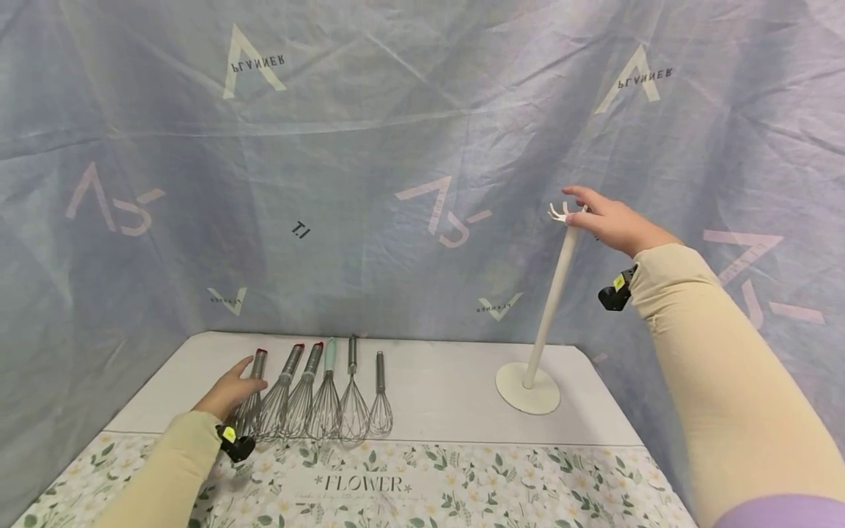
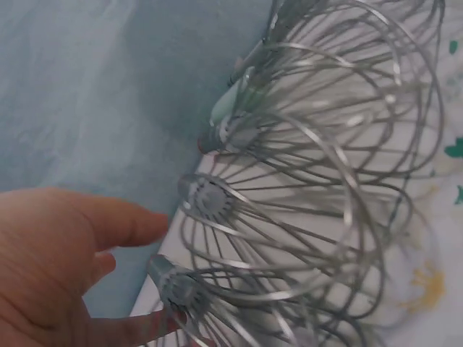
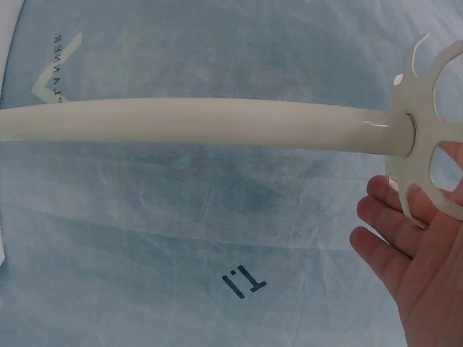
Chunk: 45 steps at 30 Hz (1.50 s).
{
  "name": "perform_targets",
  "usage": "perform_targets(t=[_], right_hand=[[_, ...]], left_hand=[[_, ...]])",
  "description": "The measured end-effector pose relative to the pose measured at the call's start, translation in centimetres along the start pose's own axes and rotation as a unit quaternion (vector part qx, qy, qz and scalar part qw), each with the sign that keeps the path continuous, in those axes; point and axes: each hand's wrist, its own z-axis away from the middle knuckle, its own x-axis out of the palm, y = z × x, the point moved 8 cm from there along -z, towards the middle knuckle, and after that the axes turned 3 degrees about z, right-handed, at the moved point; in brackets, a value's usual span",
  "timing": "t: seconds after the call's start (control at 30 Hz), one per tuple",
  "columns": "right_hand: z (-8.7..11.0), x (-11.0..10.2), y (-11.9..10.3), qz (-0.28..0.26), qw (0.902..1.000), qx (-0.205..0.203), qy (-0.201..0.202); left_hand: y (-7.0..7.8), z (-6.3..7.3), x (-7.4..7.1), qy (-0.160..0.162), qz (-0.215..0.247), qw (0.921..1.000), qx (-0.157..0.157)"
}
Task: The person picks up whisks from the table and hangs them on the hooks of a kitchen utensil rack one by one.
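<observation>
At the left of the table, my left hand (image 1: 231, 389) is at the leftmost whisk (image 1: 260, 361), which has a steel handle with a red end. Its thumb and fingers are spread about the handle, and one finger reaches the whisk's collar (image 2: 181, 289) in the left wrist view. Several more whisks lie in a row to its right, including one with a mint-green handle (image 1: 330, 356). My right hand (image 1: 620, 220) is at the top of a white stand (image 1: 554, 301), fingers extended beside its hooked top (image 3: 427, 137). Part of that hand is hidden behind the hooks.
The stand's round base (image 1: 518, 400) rests on the white table (image 1: 442, 389) at the right. A floral mat (image 1: 502, 484) marked FLOWER covers the front of the table. A blue-grey printed curtain (image 1: 370, 147) hangs behind and at both sides.
</observation>
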Motion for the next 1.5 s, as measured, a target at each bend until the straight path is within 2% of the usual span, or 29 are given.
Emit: perform_targets(t=[0.13, 0.27, 0.53, 0.83, 1.0, 1.3, 1.5], right_hand=[[0.0, 0.1, 0.3, -0.019, 0.9998, 0.002, -0.006], [0.0, 0.1, 0.4, -0.029, 0.9995, 0.003, -0.009], [0.3, 0.0, 0.3, -0.046, 0.9989, 0.002, 0.000], [0.6, -0.1, 0.3, -0.024, 0.9996, 0.005, 0.015], [0.5, -0.1, 0.4, -0.017, 0.9996, 0.002, 0.022], [0.3, -0.1, 0.6, -0.011, 0.9993, -0.005, 0.036], [0.2, 0.0, 0.6, -0.004, 0.9992, -0.010, 0.038]], left_hand=[[-0.6, -0.1, 0.2, 0.012, -0.039, 0.9992, 0.004], [-0.7, 0.1, 0.2, 0.026, -0.055, 0.9981, 0.007], [-0.7, 0.0, -0.1, 0.043, -0.045, 0.9980, 0.011], [-1.2, -0.2, -0.6, 0.072, -0.017, 0.9972, -0.003], [-1.3, 0.0, -0.6, 0.080, -0.001, 0.9968, 0.006], [-1.5, -0.3, -0.7, 0.088, -0.007, 0.9960, 0.015], [-1.1, -0.6, -1.2, 0.094, -0.078, 0.9925, 0.016]])
